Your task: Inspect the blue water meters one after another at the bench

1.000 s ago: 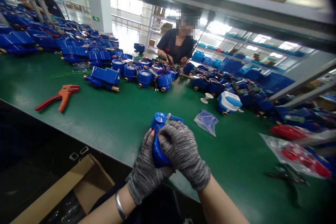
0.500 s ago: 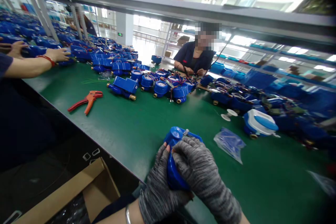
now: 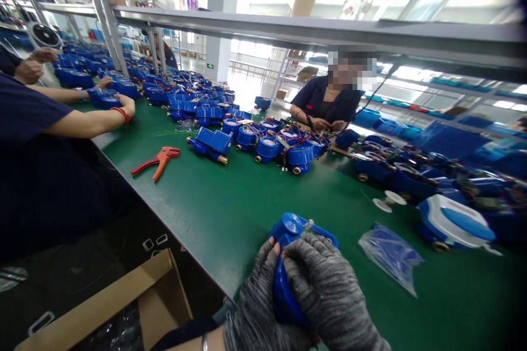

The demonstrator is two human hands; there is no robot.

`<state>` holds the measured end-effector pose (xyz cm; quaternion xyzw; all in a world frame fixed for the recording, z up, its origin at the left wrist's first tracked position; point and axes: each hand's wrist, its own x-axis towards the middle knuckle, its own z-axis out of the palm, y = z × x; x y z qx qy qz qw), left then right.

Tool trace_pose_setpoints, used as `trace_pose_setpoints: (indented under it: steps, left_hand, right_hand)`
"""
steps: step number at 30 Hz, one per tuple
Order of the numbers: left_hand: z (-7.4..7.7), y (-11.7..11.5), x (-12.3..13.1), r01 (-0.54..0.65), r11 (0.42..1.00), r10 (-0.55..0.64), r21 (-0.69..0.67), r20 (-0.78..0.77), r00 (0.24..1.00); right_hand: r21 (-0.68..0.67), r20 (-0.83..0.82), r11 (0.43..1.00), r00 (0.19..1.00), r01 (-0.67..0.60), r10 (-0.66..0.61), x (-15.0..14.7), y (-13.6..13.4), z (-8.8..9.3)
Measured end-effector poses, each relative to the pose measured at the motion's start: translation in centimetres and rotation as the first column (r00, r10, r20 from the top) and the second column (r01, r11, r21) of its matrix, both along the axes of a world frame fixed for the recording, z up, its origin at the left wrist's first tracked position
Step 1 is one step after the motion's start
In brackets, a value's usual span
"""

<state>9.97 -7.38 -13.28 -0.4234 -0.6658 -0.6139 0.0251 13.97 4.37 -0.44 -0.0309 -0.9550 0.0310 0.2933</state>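
A blue meter housing [image 3: 288, 230] is held over the near edge of the green table. My left hand [image 3: 263, 301], in a grey fingerless glove, wraps its left side and underside. My right hand [image 3: 329, 285], gloved alike, lies closed on its right side, with the fingertips pressed near the upper part. A small clear piece [image 3: 308, 225] shows at the top of the housing, just beyond my right fingers. What the right fingertips pinch, if anything, is hidden.
Red-orange cutters [image 3: 158, 163] and a blue valve [image 3: 211, 144] lie ahead left. Rows of blue meters [image 3: 267, 148] stand beyond. At right are a plastic bag [image 3: 391, 255], a white spool [image 3: 389, 201] and a white-lidded meter [image 3: 455, 222]. Co-workers sit left and across. A cardboard box [image 3: 102, 301] stands below left.
The view has shifted, so the table's contents appear further right. Both hands keep their hold on the housing. At left, a co-worker's hands now hold a blue meter.
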Motion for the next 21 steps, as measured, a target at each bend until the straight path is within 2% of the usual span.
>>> trace_pose_setpoints:
  steps: [4, 11, 15, 17, 21]
  left_hand:
    - [0.3, 0.0, 0.1, -0.043, 0.999, 0.045, 0.026, -0.051, 0.998]
    - [1.6, -0.7, 0.0, 0.021, 0.999, -0.02, 0.025, -0.026, 0.999]
    - [2.5, -0.9, -0.2, 0.065, 0.998, -0.065, 0.021, 0.028, 0.997]
    - [2.6, -0.9, -0.2, 0.071, 0.997, -0.072, 0.025, 0.036, 0.997]
    - [2.1, -0.9, -0.2, 0.067, 0.997, -0.068, 0.03, 0.048, 0.997]
  right_hand:
    - [-0.024, 0.003, 0.995, 0.995, 0.097, -0.097, -0.1, -0.2, -0.3]
    - [-0.196, 0.105, 0.98, 0.994, 0.041, -0.02, 0.9, -0.7, 0.9]
    - [-0.23, 0.062, 0.966, 0.993, 0.116, -0.104, 1.0, -1.0, 0.5]
    - [-0.22, 0.061, 0.966, 0.99, 0.139, -0.129, 1.0, -1.1, 0.3]
    - [-0.22, 0.104, 0.97, 0.991, 0.105, -0.084, 1.0, -0.9, 0.3]
